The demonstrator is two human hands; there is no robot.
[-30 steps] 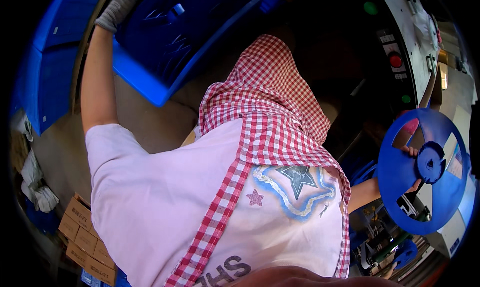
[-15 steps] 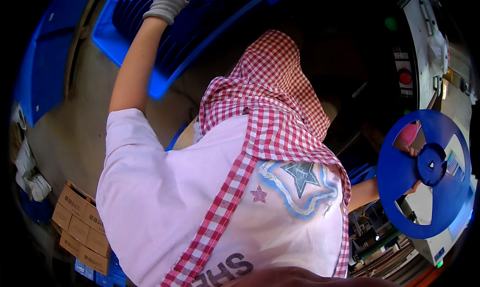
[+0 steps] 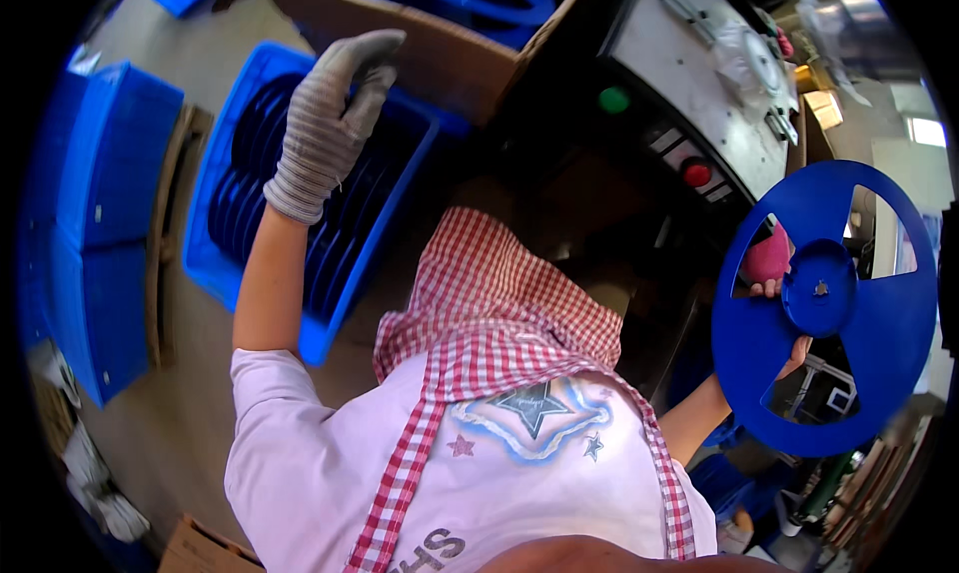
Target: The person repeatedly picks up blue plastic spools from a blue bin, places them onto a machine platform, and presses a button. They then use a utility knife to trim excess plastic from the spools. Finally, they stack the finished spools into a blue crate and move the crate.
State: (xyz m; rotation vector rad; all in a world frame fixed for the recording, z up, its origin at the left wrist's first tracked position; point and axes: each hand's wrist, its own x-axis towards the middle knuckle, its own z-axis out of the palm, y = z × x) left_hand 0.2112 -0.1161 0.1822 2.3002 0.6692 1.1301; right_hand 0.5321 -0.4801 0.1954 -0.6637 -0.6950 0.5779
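My right hand (image 3: 795,356) grips a large blue plastic reel (image 3: 879,348) near its hub. The reel faces me, with wide cutouts between its spokes; it hides most of the hand, and only some fingers show at the cutouts. On the left, my left hand (image 3: 325,128) wears a pale knitted glove. It is raised with thumb and fingers apart and nothing between them. Beyond it is a blue crate (image 3: 322,341) with several dark blue discs (image 3: 240,208) standing in rows.
A cardboard box (image 3: 420,53) with blue reels stands ahead. To the right is a machine with a metal top (image 3: 689,68), a red button (image 3: 696,173) and a green button (image 3: 613,99). Blue bins (image 3: 120,173) are stacked at left. A pink object (image 3: 767,256) shows through the reel.
The view has shifted, bringing the cardboard box and more of the blue crate into sight. My gloved left hand now shows fully. The reel stays in my right hand.
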